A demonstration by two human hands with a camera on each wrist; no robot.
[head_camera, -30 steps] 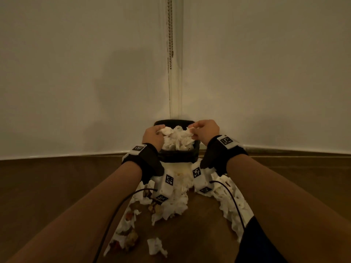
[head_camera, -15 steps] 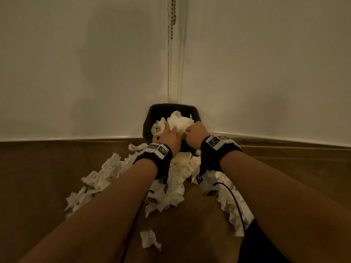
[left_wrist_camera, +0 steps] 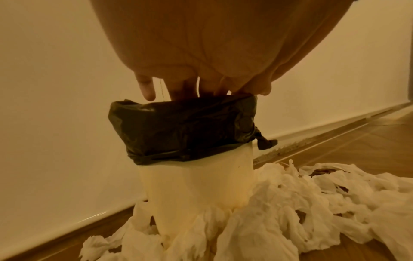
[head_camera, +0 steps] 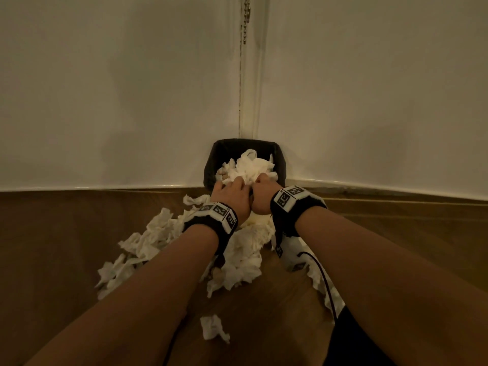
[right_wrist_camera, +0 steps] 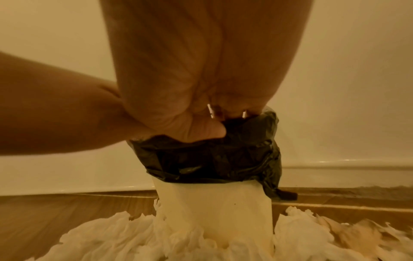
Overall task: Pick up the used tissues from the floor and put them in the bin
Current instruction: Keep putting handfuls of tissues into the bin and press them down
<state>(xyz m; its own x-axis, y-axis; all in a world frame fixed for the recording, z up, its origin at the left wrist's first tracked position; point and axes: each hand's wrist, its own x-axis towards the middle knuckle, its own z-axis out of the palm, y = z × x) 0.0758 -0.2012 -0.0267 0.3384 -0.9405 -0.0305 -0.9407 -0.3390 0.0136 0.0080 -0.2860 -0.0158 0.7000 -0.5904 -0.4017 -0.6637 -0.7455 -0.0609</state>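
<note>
Both hands, left hand (head_camera: 232, 194) and right hand (head_camera: 261, 196) side by side, pressed fingers down onto crumpled white tissues (head_camera: 250, 169) heaped just beyond them inside the small white bin lined with black plastic (head_camera: 280, 165).

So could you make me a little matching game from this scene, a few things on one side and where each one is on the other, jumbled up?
Things:
1. bin liner
2. single tissue
3. tissue pile
4. both hands

Places:
a. lying alone on the floor, nearest the person
b. pressed onto the tissues heaped in the bin
c. folded over the bin's rim
d. spread on the floor around the bin's base

Pairs: 1-c, 2-a, 3-d, 4-b
</note>
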